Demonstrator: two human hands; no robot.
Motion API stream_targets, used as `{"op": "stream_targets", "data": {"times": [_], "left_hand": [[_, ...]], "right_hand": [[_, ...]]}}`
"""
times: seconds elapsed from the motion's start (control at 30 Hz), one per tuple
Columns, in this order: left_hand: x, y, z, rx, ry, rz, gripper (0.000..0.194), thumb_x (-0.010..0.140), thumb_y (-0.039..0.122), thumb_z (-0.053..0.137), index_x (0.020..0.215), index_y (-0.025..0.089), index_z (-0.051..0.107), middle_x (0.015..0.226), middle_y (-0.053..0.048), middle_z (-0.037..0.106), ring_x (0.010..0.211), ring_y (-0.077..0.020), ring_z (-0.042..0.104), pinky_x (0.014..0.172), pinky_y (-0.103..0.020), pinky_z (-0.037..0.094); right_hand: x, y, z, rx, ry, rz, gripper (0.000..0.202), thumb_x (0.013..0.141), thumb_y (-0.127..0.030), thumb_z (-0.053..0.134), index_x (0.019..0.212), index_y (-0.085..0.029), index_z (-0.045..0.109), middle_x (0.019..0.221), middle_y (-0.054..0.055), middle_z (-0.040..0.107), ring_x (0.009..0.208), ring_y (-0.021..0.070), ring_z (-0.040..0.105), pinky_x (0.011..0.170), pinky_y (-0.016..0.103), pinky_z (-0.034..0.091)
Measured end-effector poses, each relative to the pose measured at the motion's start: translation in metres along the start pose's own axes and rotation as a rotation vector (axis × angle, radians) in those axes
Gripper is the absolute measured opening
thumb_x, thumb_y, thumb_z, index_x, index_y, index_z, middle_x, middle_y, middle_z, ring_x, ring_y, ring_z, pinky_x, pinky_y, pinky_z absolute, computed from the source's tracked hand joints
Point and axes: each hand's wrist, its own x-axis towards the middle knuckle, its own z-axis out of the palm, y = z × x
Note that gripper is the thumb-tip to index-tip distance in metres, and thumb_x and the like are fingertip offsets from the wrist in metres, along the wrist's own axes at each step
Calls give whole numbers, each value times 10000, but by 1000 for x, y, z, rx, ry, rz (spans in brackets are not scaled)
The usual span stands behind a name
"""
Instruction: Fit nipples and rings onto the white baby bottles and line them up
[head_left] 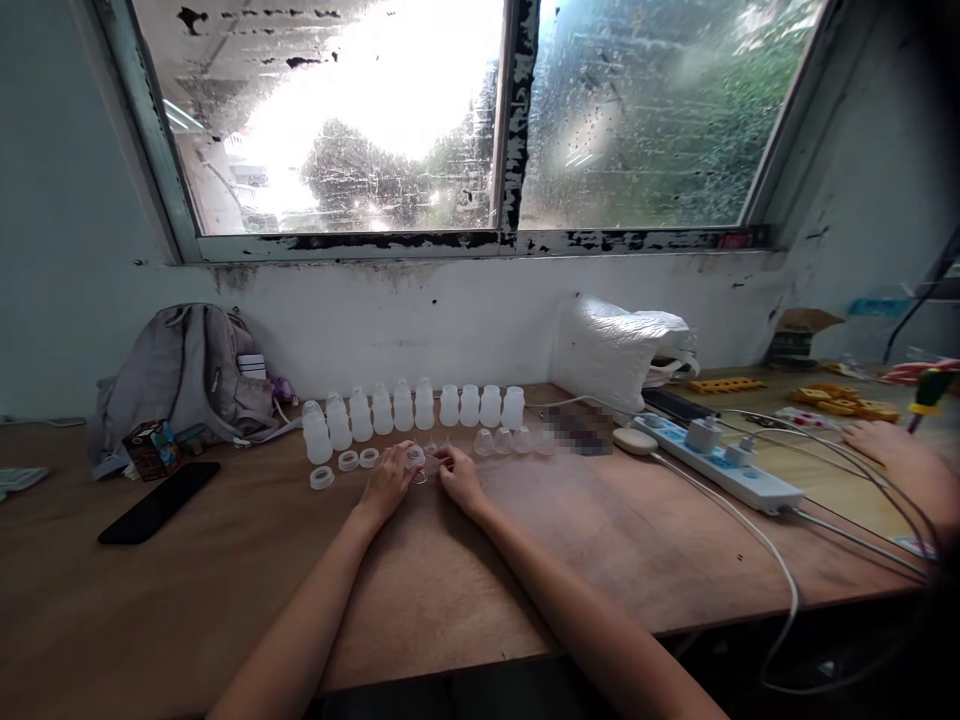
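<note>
A row of translucent white bottles [403, 405] stands along the back of the table; the left ones have clear nipple tops, the right ones are open. My left hand [388, 483] has its fingers closed on a translucent ring with a clear nipple [414, 457]. My right hand [459, 477] is pinched beside the small clear nipples, at the right of that ring; what its fingertips hold is too small to make out. Loose white rings [322, 478] lie in front of the left bottles. Several translucent caps [523, 441] sit right of my right hand.
At the left are a grey backpack [191, 370], a small carton [152, 448] and a black phone [159, 503]. At the right, a power strip [720, 465] with cables, a white plastic bag [611, 350] and another person's hand [877, 440] near yellow parts [844, 402].
</note>
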Motion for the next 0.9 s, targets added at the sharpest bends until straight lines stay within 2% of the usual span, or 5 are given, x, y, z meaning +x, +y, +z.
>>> {"op": "stream_targets", "data": {"times": [0.23,0.53,0.77,0.9], "left_hand": [[-1,4,7,-34,-128,-41,460,795,320,469,1202,198,291,1091,-72,527,1041,-180,463,883,-344,355],[-4,5,6,29,-198,-88,416,791,323,465,1171,195,351,1174,-75,490,1058,-201,449,881,-351,338],[-4,1,10,17,-209,-99,418,777,342,486,1150,177,392,1148,-76,512,1050,-200,459,869,-339,350],[-4,2,10,-68,-130,-98,374,789,349,466,1117,170,442,1110,-80,523,1042,-195,456,884,-338,340]], "right_hand": [[-1,1,0,-9,-18,-5,274,603,-30,390,762,-170,563,804,45,609,703,142,562,694,282,465],[-3,3,3,-69,-55,-48,266,605,-35,405,778,-166,558,817,46,592,688,140,547,711,280,449],[-4,4,4,-81,-72,-66,252,622,-42,399,787,-154,553,820,57,580,690,143,542,695,273,447],[-4,3,4,-86,-76,-68,226,639,-57,409,787,-150,552,818,59,583,699,145,540,704,271,439]]}}
